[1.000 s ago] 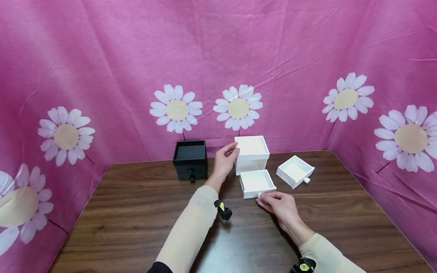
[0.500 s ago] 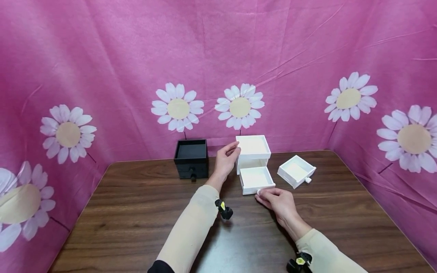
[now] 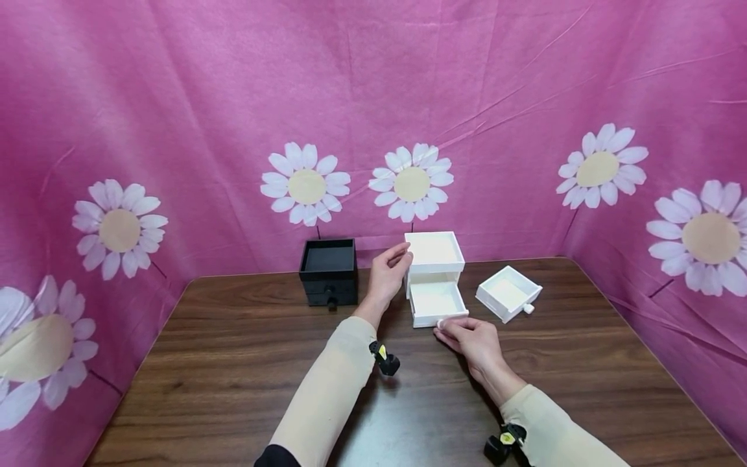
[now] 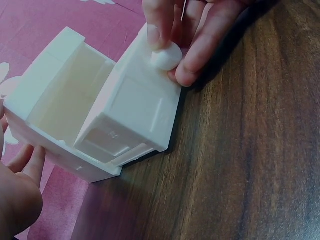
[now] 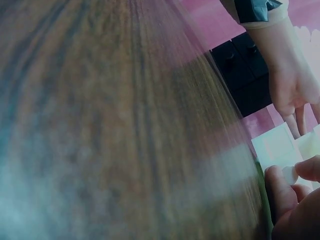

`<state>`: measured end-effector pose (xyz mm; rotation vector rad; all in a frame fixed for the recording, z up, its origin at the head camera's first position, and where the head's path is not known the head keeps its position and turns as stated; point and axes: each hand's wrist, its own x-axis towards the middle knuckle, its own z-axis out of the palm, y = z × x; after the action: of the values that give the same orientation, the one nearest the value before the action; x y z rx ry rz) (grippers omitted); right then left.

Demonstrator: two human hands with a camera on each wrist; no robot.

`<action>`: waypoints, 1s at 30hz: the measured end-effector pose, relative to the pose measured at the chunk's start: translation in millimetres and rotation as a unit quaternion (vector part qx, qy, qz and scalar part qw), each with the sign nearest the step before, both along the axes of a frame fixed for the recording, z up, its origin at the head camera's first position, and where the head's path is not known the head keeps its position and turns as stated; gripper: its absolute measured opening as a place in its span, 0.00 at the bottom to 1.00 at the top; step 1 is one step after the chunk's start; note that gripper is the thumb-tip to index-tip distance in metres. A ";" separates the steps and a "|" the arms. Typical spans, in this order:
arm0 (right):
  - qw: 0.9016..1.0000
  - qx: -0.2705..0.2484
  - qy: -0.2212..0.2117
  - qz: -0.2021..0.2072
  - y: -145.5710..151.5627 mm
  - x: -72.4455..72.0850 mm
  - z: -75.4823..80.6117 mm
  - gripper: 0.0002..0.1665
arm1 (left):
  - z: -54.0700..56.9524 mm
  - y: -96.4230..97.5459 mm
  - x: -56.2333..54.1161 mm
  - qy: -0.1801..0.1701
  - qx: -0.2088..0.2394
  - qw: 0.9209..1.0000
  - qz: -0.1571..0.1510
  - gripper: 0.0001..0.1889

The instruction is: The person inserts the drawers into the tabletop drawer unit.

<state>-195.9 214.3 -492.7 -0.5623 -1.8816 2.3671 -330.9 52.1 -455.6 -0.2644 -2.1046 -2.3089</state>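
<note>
A small white drawer cabinet (image 3: 434,253) stands at the back of the table, its lower opening facing forward. A white drawer (image 3: 439,301) sits partway into that opening. My right hand (image 3: 475,344) pinches the round white knob (image 4: 167,57) on the drawer's front between thumb and fingers. My left hand (image 3: 385,275) rests its fingertips against the cabinet's left side, near the top. In the left wrist view the drawer (image 4: 131,102) sticks out of the cabinet frame (image 4: 60,85). The right wrist view shows the knob (image 5: 290,175) between the right fingertips.
To the right lies a second white drawer (image 3: 509,293), turned at an angle, its knob toward the front right. A black drawer cabinet (image 3: 329,272) stands left of the left hand. Behind the wooden table (image 3: 233,363) hangs a pink cloth (image 3: 233,84) with daisies.
My right hand has pushed the drawer back toward the cabinet, so less of it sticks out. The left hand has stayed at the cabinet's side.
</note>
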 end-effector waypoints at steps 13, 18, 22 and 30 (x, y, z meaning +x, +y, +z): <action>1.000 -0.005 0.003 0.003 -0.6 -11.2 -0.4 0.09 | -3.4 1.9 -2.2 0.014 0.005 1.000 0.006 0.18; 1.000 -0.006 0.006 0.004 -1.3 -15.6 -0.6 0.09 | -2.8 1.7 -1.1 0.013 0.001 1.000 0.004 0.18; 1.000 -0.006 0.004 0.011 -2.2 -19.9 -0.1 0.09 | -2.6 1.3 -0.1 0.011 0.000 1.000 0.005 0.18; 1.000 -0.007 0.008 0.005 -0.3 -29.3 0.4 0.08 | -3.1 1.8 -1.4 0.013 0.002 1.000 0.005 0.19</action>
<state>-225.2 214.0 -492.3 -0.5341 -1.8686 2.3852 -332.3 53.9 -458.7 -0.2806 -2.0855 -2.2905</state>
